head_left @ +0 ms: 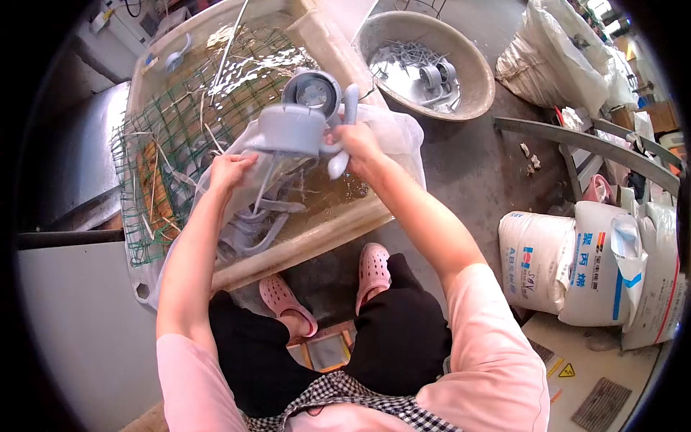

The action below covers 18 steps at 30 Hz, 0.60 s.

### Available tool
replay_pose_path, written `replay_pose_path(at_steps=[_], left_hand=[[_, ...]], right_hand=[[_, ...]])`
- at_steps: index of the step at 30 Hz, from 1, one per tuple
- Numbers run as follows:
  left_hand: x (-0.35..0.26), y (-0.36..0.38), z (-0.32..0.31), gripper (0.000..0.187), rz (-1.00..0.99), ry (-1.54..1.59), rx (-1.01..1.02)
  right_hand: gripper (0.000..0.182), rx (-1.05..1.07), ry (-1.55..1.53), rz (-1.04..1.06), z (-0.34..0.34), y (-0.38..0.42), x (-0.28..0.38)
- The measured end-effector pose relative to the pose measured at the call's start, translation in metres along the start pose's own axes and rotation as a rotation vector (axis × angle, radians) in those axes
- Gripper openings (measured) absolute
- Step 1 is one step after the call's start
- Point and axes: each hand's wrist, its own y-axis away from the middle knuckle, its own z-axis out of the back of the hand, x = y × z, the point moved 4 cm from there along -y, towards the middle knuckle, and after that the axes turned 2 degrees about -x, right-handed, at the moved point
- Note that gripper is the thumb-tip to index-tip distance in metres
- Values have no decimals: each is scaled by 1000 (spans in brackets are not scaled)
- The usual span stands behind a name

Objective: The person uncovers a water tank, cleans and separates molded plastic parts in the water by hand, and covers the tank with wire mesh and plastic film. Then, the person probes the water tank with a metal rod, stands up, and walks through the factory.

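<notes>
My right hand [355,147] is closed around a grey moulded plastic part [291,129] with round cup-like rings and curved arms. One ring faces up, showing its hollow inside; the nearer one is smeared by motion. My left hand [232,171] is just left of and below that part, thumb and fingers pinched together; I cannot tell what is in them. Under both hands is a water-filled tub [302,261] with a translucent mesh sheet [403,126] over its edge. Several grey curved pieces [268,236] lie in the water below.
Green wire mesh [155,169] covers the tub's left side. Behind to the right stands a round basin [479,90] holding grey parts and thin sticks. White sacks [536,259] are stacked at right, near a grey metal frame [561,137]. A pale panel [79,317] is at left.
</notes>
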Motion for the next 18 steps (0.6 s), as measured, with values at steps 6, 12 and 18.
replay_pose_path(at_steps=[6, 12, 18], left_hand=[[-11, 7, 0, 22, -31, -51, -8], [-36, 20, 0, 26, -107, -100, -89], [-41, 25, 1, 25, -290, -159, -215]], right_hand=[[33, -215, -483, -39, 51, -76, 82], [43, -386, -69, 386, 62, -80, 173], [11, 259, 904, 875, 7, 35, 71]])
